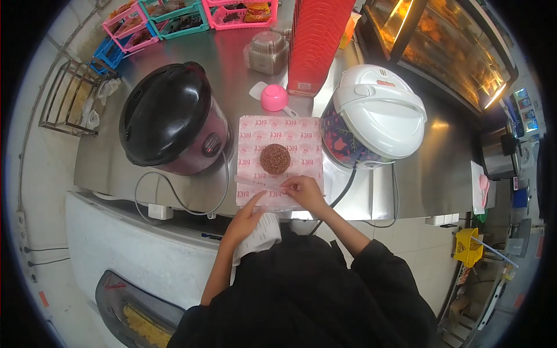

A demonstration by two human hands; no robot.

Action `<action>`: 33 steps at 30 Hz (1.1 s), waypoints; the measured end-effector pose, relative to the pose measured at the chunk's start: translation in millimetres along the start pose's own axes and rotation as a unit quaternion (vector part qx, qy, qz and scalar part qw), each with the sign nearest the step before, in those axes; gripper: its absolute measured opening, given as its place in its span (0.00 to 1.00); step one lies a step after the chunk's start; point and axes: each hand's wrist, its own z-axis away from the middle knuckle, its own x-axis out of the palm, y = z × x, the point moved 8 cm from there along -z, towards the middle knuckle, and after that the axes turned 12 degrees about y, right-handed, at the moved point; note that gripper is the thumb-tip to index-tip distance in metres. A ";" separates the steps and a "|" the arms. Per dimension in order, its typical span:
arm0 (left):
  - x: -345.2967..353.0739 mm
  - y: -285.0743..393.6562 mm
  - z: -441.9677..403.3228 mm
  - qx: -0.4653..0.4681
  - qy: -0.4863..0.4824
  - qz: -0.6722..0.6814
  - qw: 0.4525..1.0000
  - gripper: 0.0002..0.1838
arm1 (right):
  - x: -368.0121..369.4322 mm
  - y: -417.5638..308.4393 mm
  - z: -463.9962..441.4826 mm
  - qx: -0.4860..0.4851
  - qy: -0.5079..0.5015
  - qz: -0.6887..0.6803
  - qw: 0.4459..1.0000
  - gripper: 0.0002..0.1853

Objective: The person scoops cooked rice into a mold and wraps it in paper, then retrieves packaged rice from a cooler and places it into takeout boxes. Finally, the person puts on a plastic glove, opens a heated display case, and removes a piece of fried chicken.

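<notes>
Black clothing (pixel 301 290): nearest the camera, at the near side of the printed paper (pixel 250 136).
Right hand (pixel 304 192): thumb and fingers pinched on the paper's top sheet, toward its near edge.
Left hand (pixel 245 220): fingers stretched onto the near part of the paper; whether they grip it, I cannot tell.
Brown mound (pixel 275 158): rests near the middle of the paper, just beyond the pinching fingers.
Near edge: paper comes close to the front of the worktop (pixel 104 162).
Left room: a strip of metal, crossed by a grey cord (pixel 225 180), between the paper and the black-lidded cooker (pixel 168 116).
Right room: tight, with the white-lidded cooker (pixel 380 116) just beside the paper.
Far side: pink cup (pixel 273 97) near the paper, tall red stack (pixel 316 49) behind.
Textures: grainy, round mound; thin pink sheets, red lettering; smooth, shiny metal worktop; rounded, glossy lids; ridged stack.
</notes>
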 end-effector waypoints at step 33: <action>-58.2 -37.6 -32.3 0.038 0.122 0.040 0.991 0.10 | -79.2 28.9 50.7 -0.164 0.107 0.098 0.976 0.09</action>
